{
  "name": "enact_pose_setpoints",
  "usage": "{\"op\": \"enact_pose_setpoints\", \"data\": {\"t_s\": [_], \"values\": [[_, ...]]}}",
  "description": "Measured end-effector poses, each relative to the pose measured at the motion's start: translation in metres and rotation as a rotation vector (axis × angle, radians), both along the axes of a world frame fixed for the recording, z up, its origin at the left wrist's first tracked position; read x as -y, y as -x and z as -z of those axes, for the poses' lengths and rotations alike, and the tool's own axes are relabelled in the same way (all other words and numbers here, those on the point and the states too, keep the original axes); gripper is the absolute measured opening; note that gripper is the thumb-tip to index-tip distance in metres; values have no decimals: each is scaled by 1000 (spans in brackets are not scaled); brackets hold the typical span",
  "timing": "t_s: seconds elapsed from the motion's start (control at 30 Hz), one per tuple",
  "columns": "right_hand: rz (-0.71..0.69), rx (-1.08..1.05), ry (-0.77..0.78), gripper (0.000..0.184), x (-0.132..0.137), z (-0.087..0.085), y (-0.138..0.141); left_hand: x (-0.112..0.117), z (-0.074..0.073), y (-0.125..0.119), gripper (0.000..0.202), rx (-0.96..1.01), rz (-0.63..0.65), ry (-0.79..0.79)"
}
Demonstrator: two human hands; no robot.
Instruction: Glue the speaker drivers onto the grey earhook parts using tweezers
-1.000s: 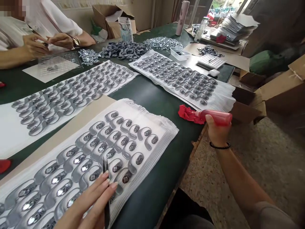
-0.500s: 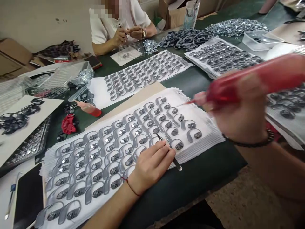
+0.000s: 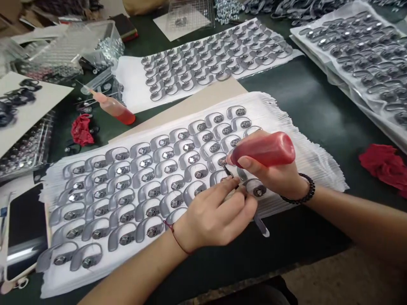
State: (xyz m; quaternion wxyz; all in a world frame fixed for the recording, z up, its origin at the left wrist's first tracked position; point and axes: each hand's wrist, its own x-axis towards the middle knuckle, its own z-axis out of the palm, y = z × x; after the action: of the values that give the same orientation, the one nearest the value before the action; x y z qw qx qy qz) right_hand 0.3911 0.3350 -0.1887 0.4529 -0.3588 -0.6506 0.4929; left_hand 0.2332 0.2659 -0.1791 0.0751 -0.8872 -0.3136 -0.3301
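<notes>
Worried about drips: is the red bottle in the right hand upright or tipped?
Tipped. The red bottle lies nearly level in the right hand, its tip pointing left and down at a grey piece.

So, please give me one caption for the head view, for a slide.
Right hand tips a red squeeze bottle over grey ear-hook parts while left hand holds tweezers.
</notes>
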Motion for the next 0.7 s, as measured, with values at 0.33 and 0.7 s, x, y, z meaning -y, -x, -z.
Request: {"op": "enact_pose_setpoints", "data": {"t_s": [0.33,0.7], "values": [[51,-10,-121,19,0,-2,-3,1,1,-3,6,-1,20,9],[-53,118,-217,15,-2,5,1,2,3,-3,11,-47,30,58]]}}
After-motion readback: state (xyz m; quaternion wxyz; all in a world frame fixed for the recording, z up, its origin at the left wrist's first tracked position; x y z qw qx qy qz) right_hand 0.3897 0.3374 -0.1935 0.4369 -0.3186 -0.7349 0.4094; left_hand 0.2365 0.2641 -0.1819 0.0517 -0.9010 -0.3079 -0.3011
